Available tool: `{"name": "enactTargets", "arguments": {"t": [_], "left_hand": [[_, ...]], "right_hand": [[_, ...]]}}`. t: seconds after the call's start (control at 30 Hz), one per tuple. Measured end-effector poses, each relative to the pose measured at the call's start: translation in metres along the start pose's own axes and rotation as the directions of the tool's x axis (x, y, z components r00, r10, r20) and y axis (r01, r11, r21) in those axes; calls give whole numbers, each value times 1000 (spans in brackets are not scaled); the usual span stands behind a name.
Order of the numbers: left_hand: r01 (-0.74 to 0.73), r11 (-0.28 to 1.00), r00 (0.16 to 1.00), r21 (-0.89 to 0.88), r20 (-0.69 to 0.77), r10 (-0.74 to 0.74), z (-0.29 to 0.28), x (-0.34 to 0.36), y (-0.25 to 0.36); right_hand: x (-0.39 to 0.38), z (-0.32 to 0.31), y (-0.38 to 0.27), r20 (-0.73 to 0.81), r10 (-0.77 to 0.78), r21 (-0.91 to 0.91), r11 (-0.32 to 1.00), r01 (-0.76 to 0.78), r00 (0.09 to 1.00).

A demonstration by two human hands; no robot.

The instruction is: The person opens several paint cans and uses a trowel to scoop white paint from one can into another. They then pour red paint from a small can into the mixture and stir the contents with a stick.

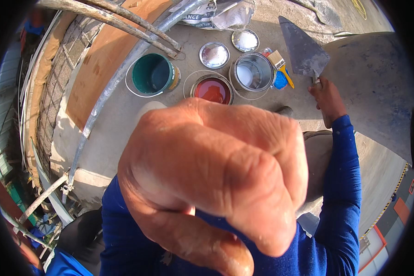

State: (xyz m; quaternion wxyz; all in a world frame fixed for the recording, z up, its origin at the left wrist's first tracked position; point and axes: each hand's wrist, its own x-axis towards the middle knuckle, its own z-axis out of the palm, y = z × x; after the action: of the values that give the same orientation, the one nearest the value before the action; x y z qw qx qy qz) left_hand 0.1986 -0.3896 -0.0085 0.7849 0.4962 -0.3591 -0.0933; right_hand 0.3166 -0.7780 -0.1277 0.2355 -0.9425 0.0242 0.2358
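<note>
My left hand (211, 170) is raised very close to the camera and fills the middle of the view. Its fingers are loosely bent, the thumb stands apart from the forefinger, and I see nothing held in it. Over at the right, my right hand (329, 100) is closed round the handle of a pointed trowel (304, 48), whose grey blade points up and away. Left of the blade, a paintbrush (280, 66) with a yellow handle lies beside an open silver can (256, 73). A can of red paint (212, 90) sits next to it, its near side hidden behind my left hand.
A green-lined bucket (152, 75) stands at the left, near a metal pole (101, 99). Two round can lids (214, 55) lie beyond the cans, with a printed sack (216, 14) farther back. A large grey curved surface (372, 83) takes up the right side.
</note>
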Motion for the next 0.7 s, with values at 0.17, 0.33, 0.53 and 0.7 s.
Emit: {"name": "enactTargets", "arguments": {"t": [0.17, 0.33, 0.53, 0.7], "left_hand": [[315, 925, 899, 213, -379, -219, -32, -10, 7], [528, 780, 767, 336, -583, -268, -88, -10, -6], [684, 643, 666, 345, -655, -357, -130, -21, -33], [789, 591, 491, 170, -752, -439, -130, -72, -71]], "right_hand": [[2, -11, 4, 15, -5, 19, 1000, 5, 1000], [7, -14, 0, -57, -37, -16, 999, 36, 998], [35, -48, 48, 28, -61, -48, 997, 63, 998], [95, -55, 123, 161, 41, -103, 994, -25, 986]]}}
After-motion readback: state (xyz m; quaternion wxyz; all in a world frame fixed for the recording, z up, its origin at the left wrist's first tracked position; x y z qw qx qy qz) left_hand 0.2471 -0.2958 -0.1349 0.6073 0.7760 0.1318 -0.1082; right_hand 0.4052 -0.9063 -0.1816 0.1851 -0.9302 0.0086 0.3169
